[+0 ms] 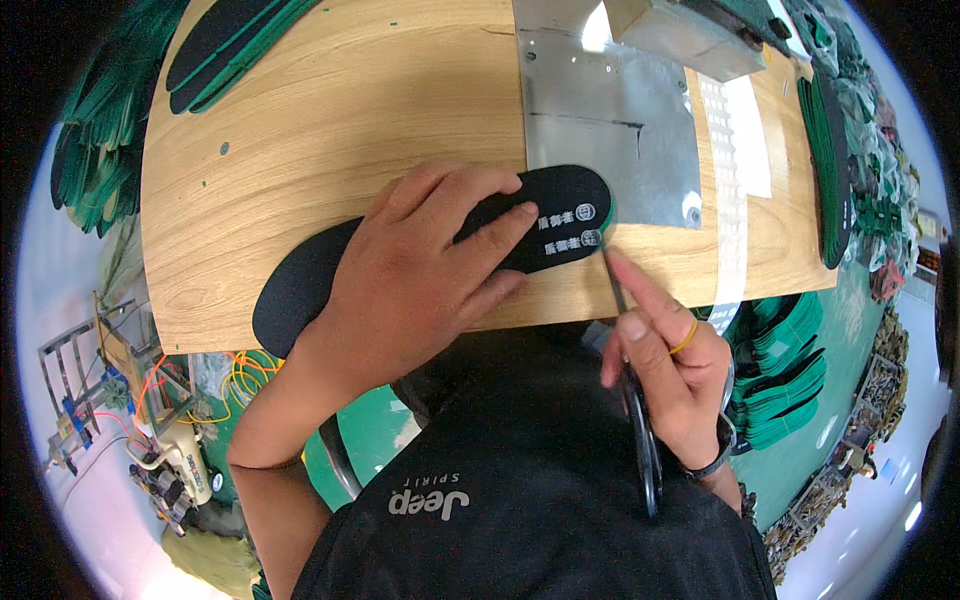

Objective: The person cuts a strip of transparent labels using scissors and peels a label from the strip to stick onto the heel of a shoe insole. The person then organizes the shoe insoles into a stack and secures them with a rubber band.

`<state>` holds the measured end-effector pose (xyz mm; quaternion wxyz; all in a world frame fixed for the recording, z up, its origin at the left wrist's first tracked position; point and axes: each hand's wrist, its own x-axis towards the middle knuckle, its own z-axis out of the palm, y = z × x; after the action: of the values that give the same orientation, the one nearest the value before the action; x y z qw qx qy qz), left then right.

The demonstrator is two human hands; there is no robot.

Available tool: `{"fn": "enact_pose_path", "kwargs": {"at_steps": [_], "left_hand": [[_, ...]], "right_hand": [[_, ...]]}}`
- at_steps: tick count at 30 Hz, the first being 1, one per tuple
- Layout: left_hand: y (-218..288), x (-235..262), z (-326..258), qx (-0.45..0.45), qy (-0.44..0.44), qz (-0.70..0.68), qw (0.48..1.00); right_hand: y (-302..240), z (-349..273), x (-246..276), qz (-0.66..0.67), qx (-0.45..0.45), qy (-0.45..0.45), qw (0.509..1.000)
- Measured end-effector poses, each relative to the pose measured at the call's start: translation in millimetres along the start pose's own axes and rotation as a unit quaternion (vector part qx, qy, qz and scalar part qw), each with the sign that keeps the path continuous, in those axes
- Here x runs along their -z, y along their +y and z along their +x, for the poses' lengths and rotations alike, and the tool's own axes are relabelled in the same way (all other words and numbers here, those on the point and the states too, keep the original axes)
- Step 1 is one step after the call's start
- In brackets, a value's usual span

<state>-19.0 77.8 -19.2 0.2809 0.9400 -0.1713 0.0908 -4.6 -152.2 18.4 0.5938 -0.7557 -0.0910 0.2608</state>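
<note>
A black insole (565,190) with a green edge and pale printed marks lies slantwise near the table's front edge. My left hand (410,250) presses on its middle from above, fingers spread across it and the thumb by its near edge. In my right hand (675,375) are scissors (640,430) with dark handles, the loops hanging down toward my body. Their blades point up to the printed end of the insole, at its green rim. Whether the blades are parted there is too small to tell. A yellow band circles one right finger.
A metal plate (610,130) lies on the wooden table (330,120) behind the insole, below a grey machine part (690,40). Stacked insoles (235,45) sit at the far left, with another stack (825,170) at the right edge. Green bundles (785,370) stand beyond the table's front right.
</note>
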Motion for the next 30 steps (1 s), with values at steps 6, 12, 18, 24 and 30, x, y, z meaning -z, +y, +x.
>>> {"fn": "enact_pose_path", "kwargs": {"at_steps": [6,12,18,24,30], "left_hand": [[-2,-2,-2,-0.020,0.008,0.004,1.000],[-1,-3,-2,-0.018,0.019,-0.006,1.000],[-1,-1,-4,-0.012,0.008,0.004,1.000],[-1,-3,-5,-0.013,0.020,-0.010,1.000],[-2,-2,-4,-0.013,0.006,-0.004,1.000]], "right_hand": [[4,4,-14,-0.007,-0.041,-0.082,0.996],[8,3,-10,0.022,-0.047,-0.051,0.997],[5,6,-17,-0.005,-0.036,-0.055,0.998],[-1,-4,-17,-0.015,-0.042,-0.049,0.998],[9,4,-11,0.015,-0.048,0.025,0.998]]}}
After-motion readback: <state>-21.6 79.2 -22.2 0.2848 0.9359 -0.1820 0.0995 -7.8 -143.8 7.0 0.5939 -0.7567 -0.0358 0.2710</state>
